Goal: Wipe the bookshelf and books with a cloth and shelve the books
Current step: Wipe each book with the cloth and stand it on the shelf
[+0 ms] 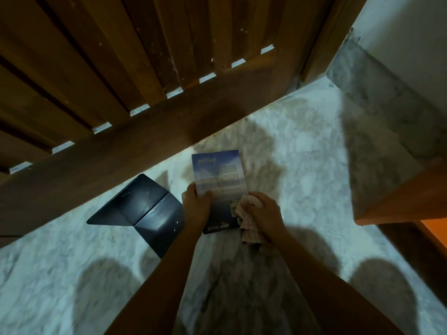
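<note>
Hands are working over a blue paperback book (217, 175) held above a pale marbled floor (302, 153), in front of a dark wooden slatted structure (121, 81), likely the bookshelf. The left hand (196, 209) is clamping the book's lower left edge with its thumb on the cover. Its grip is closed on the volume, apparently so the cover is facing up and bracing against pressure. The right hand (262, 209) is bunching a checked cloth (250, 228) in a closed grip and pressing it against the cover's lower right corner, the loose end hanging below the book. The wad is probably serving as a firm pad for rubbing. A dark folded-open case (145, 209) is lying on the floor just beside the left hand. Print is running across the cover, most of it too blurred to read; a logo near the bottom edge is appearing to read "mizan". Shelving is, by this view, not yet under way.
</note>
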A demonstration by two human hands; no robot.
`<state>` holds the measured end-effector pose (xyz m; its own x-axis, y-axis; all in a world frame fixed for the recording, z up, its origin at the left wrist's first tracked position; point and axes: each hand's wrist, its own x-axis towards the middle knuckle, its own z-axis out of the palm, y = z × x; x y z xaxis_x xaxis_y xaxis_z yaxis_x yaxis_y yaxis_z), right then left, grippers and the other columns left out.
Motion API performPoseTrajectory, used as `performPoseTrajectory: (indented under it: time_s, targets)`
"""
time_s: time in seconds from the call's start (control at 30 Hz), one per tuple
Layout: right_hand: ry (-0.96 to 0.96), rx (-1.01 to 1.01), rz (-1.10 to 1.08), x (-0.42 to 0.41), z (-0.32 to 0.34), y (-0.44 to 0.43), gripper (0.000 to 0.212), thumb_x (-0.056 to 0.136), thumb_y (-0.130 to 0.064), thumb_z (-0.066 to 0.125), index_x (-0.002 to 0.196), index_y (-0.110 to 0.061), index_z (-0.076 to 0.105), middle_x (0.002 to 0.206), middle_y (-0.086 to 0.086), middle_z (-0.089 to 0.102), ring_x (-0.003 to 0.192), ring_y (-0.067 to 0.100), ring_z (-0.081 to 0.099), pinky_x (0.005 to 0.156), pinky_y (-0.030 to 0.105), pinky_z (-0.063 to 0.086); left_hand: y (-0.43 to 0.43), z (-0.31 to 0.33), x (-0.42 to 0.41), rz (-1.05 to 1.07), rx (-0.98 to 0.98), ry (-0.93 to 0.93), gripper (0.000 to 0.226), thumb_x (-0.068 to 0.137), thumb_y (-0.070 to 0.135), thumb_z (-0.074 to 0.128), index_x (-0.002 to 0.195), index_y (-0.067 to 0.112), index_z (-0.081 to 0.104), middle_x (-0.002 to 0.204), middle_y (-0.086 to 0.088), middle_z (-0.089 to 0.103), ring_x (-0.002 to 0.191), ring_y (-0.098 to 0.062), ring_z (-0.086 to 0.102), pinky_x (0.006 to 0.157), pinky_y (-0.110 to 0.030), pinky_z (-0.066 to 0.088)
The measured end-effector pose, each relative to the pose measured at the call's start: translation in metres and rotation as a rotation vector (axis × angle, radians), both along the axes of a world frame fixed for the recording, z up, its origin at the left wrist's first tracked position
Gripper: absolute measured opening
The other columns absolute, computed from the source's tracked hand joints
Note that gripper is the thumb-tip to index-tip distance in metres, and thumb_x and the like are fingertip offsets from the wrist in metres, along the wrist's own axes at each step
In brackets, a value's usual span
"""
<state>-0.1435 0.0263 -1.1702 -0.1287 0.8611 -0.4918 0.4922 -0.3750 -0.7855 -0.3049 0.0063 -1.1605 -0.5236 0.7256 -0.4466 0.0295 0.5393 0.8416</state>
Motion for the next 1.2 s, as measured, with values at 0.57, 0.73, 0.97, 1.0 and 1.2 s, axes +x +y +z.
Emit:
performPoseTrajectory:
  time_s: [0.57, 0.73, 0.97, 1.0, 1.2]
  targets:
    - [0.108, 0.220, -0.122, 0.005, 0.059, -0.016, 0.006, 0.096, -0.025, 0.050, 0.101, -0.028, 0.049, 0.090, -0.012, 0.058, 0.088, 0.013, 0.060, 0.068, 0.019, 0.045, -0.017, 0.072, 0.007, 0.023, 0.194, -0.183, 0.032, 0.096, 0.017, 0.048, 0.118, 0.039, 0.054, 0.126, -0.002, 0.057, 0.108, -0.020, 0.057, 0.090, -0.038, 0.052]
    - [0.219, 0.524, -0.337, 0.013, 0.174, 0.000, 0.012, 0.092, -0.027, 0.055, 0.083, -0.034, 0.050, 0.084, -0.009, 0.060, 0.082, 0.012, 0.059, 0.066, 0.018, 0.044, -0.029, 0.166, 0.024, -0.080, 0.357, -0.218, 0.034, 0.084, 0.035, 0.057, 0.114, 0.051, 0.058, 0.125, 0.003, 0.061, 0.113, -0.022, 0.059, 0.094, -0.049, 0.049]
    - [0.157, 0.978, -0.157, -0.004, 0.331, -0.019, 0.006, 0.091, -0.032, 0.054, 0.096, -0.028, 0.055, 0.099, -0.006, 0.058, 0.091, 0.010, 0.055, 0.073, 0.032, 0.047, -0.066, 0.275, 0.062, -0.255, 0.669, -0.328, 0.054, 0.088, -0.011, 0.049, 0.119, 0.031, 0.061, 0.126, -0.013, 0.061, 0.116, -0.027, 0.059, 0.097, -0.041, 0.048]
    - [0.126, 1.021, -0.138, -0.003, 0.347, -0.025, 0.007, 0.092, -0.032, 0.053, 0.097, -0.028, 0.055, 0.100, -0.007, 0.056, 0.090, 0.009, 0.055, 0.070, 0.031, 0.045, -0.072, 0.286, 0.064, -0.252, 0.692, -0.338, 0.057, 0.087, -0.014, 0.048, 0.118, 0.031, 0.062, 0.126, -0.011, 0.062, 0.117, -0.026, 0.058, 0.098, -0.041, 0.047]
    - [0.037, 0.937, -0.447, 0.044, 0.381, -0.031, 0.004, 0.087, -0.036, 0.049, 0.090, -0.033, 0.048, 0.096, -0.002, 0.060, 0.084, 0.023, 0.060, 0.068, 0.041, 0.052, -0.112, 0.344, 0.066, -0.243, 0.819, -0.442, 0.036, 0.087, 0.009, 0.057, 0.119, 0.027, 0.058, 0.119, -0.008, 0.066, 0.098, -0.019, 0.067, 0.073, -0.028, 0.054]
